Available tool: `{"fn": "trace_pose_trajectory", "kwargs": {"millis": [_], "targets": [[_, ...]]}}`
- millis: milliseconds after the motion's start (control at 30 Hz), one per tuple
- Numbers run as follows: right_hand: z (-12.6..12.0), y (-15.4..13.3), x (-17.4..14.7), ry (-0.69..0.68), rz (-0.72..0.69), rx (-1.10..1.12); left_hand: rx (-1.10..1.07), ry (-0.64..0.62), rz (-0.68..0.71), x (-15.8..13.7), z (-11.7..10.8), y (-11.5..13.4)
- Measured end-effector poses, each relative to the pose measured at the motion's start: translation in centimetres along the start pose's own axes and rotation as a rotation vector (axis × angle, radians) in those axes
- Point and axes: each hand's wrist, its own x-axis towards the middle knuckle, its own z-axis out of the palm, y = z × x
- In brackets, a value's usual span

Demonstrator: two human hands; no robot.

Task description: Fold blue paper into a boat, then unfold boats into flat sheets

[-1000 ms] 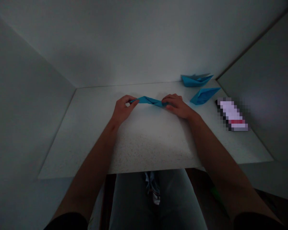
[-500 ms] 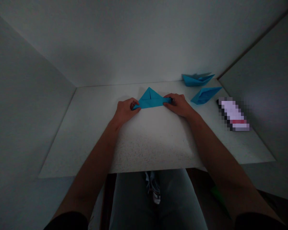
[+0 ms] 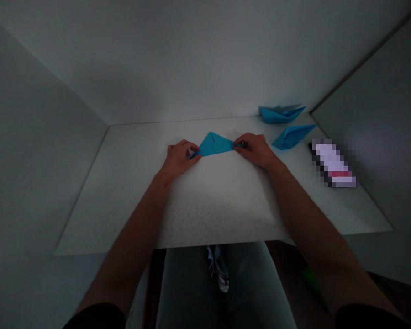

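Folded paper — ends partly behind hands; phone screen — blurred.

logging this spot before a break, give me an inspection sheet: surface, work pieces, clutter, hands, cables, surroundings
Surface: pale table, speckled toward the near edge.
Work pieces: blue folded paper with a peak pointing away from the person, between the hands.
Clutter: rear boat by the back wall, front boat nearer the person, both blue and folded; pixelated phone-like device at the right.
Hands: left hand and right hand each pinch one end of the paper.
Cables: nothing seen.
Surroundings: walls at back and both sides; legs below the near edge; green thing lower right, too dim to identify.
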Motion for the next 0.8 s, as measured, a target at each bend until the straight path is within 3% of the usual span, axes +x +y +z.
{"fn": "trace_pose_trajectory", "kwargs": {"millis": [233,800], "targets": [[-0.55,-0.66,-0.37,-0.026,-0.024,0.078,-0.004,-0.001,0.046,0.11,-0.45,0.18],[-0.44,-0.31,-0.05,0.18,-0.017,0.213,-0.101,0.009,0.106,-0.02,-0.42,0.07]]}}
